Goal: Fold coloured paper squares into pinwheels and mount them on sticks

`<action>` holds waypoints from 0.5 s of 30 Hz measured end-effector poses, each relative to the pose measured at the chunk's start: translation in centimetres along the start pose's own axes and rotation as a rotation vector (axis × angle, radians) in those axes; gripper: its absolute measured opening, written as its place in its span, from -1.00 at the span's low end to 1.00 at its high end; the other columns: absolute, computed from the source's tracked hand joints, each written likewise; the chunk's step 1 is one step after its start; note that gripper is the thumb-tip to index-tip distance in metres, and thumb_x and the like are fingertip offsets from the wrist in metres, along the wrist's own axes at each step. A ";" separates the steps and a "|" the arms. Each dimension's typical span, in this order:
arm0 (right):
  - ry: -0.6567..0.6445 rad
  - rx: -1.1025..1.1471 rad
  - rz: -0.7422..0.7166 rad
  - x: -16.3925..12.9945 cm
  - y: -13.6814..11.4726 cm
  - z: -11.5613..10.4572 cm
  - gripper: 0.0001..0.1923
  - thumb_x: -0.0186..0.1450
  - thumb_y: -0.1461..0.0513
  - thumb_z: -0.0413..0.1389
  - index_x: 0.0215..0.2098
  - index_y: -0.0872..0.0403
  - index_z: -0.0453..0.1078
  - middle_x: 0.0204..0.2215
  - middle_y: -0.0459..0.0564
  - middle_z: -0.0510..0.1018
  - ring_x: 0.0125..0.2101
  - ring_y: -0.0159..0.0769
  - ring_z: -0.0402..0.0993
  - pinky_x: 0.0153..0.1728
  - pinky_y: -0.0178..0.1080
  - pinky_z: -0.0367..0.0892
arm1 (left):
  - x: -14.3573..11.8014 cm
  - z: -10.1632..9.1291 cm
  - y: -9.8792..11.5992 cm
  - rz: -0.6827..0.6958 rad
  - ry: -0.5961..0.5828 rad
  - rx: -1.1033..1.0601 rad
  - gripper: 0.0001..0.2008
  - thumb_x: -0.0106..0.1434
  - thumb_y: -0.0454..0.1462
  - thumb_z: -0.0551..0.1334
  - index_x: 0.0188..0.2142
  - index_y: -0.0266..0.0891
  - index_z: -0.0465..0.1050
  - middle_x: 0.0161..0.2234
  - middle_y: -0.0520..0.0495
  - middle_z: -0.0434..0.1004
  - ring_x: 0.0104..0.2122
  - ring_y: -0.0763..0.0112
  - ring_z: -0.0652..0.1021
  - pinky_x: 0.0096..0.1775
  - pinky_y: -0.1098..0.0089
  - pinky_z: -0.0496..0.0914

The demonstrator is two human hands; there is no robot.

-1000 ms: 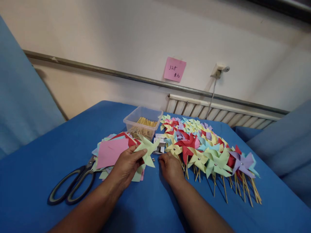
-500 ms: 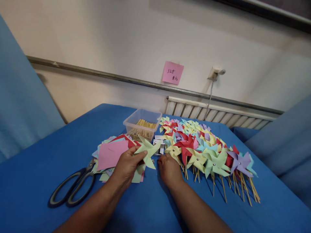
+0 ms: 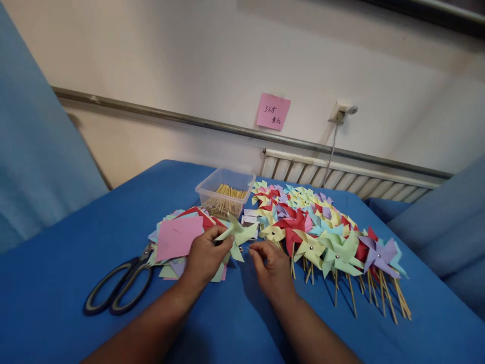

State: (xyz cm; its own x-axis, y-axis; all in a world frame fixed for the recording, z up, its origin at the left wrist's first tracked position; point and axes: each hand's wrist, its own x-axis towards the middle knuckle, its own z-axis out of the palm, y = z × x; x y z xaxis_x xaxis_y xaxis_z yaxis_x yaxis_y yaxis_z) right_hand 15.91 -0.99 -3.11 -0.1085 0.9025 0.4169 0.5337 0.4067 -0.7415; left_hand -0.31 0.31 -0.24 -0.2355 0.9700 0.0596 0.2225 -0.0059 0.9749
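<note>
A plain room used as a craft work station: a table draped in blue cloth holds a crowd of finished coloured paper pinwheels on wooden sticks, a stack of coloured paper squares, a clear plastic tub of wooden sticks and black-handled scissors. A white ribbed radiator and a pink handwritten sticky note sit on the cream wall behind.

Soft, even light fills the room; the wall is bright. The forearms throw faint shadows on the near bench. Edges bend outward; focus is sharp.
</note>
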 end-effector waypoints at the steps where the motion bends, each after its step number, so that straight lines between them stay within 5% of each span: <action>1: 0.026 0.053 -0.002 -0.2 -0.5 -0.1 -0.84 0.33 0.28 0.03 -0.29 0.07 0.47 -0.38 -0.04 0.55 -0.33 -0.34 0.48 -0.25 -0.34 0.32 | -0.1 0.2 0.0 0.025 -0.002 0.031 -0.88 0.03 -0.21 0.32 -0.50 -0.21 0.48 -0.63 0.11 0.44 -0.61 0.45 0.42 -0.53 0.50 0.28; 6: 0.082 0.144 0.023 -0.2 -0.9 0.3 -0.86 0.30 0.26 0.06 -0.33 0.07 0.47 -0.42 -0.05 0.55 -0.38 -0.35 0.47 -0.29 -0.33 0.34 | -0.9 1.2 0.0 0.083 -0.066 0.090 -0.92 0.04 -0.24 0.31 -0.50 -0.20 0.52 -0.55 0.07 0.51 -0.49 0.41 0.45 -0.42 0.50 0.30; 15: 0.133 0.131 0.000 -0.1 0.1 0.9 -0.87 0.29 0.26 0.09 -0.36 0.08 0.47 -0.46 -0.07 0.54 -0.41 -0.37 0.46 -0.33 -0.34 0.32 | -1.2 1.7 0.1 0.006 -0.106 0.054 -0.88 0.04 -0.20 0.31 -0.52 -0.20 0.47 -0.61 0.10 0.40 -0.57 0.45 0.37 -0.49 0.49 0.26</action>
State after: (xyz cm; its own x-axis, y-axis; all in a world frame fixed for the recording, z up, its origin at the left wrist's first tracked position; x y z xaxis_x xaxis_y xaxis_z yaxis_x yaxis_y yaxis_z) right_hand 15.22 -0.91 -3.68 0.0079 0.8792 0.4764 0.4191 0.4297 -0.7999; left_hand 1.61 -0.41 -0.61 -0.1331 0.9903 0.0393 0.2749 -0.0012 0.9615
